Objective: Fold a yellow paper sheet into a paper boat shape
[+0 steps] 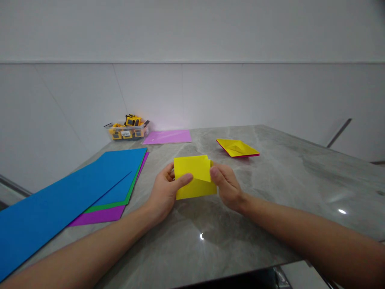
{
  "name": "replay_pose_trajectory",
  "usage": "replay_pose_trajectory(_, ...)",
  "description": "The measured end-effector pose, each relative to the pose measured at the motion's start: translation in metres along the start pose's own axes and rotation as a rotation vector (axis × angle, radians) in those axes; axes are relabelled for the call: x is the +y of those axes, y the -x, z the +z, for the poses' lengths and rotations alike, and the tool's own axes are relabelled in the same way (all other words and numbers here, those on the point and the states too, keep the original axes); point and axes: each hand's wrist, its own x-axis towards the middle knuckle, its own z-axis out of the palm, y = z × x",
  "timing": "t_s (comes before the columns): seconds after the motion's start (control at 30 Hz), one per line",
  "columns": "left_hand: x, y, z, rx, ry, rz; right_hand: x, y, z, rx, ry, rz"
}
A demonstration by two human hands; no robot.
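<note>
A folded piece of yellow paper [195,190] is held up between both hands, above the grey table near its front. My left hand [167,188] grips its left side, the thumb lying flat across the front and the fingers behind. My right hand [227,186] pinches the right edge near the top, thumb in front. A loose flap crosses the upper part of the paper and stands slightly apart from the layer below. The fingers behind the paper are mostly hidden. Farther back on the right lies a folded paper boat [237,147], yellow on top with a magenta underside.
Blue sheets [99,176] lie on the left over a green sheet [129,192] and a purple sheet [99,218]. A pink sheet [168,137] rests by the wall, beside a clear plastic box [128,132] of yellow toy vehicles. The grey marble-look table [270,237] has its front edge below.
</note>
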Motion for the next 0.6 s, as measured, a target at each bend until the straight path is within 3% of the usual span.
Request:
replay_pose_trajectory(0.1, 0.000, 0.002, -0.001, 0.007, -0.032, -0.017, 0.003, -0.001, 0.001, -0.018, -0.050, 0.056)
replay_pose_trajectory(0.2, -0.001, 0.003, -0.002, -0.007, -0.024, -0.189, 0.005, -0.003, 0.001, 0.000, 0.052, 0.096)
replay_pose_trajectory(0.3, -0.001, 0.003, -0.003, -0.069, 0.011, -0.343, 0.005, -0.007, -0.002, 0.021, 0.212, 0.037)
replay_pose_trajectory(0.47, 0.002, -0.001, -0.007, 0.001, 0.069, -0.286, 0.002, -0.010, -0.008, 0.065, 0.372, -0.162)
replay_pose_trajectory(0.6, 0.003, -0.001, -0.009, -0.088, 0.064, -0.284, 0.002, -0.009, -0.009, -0.002, 0.317, -0.191)
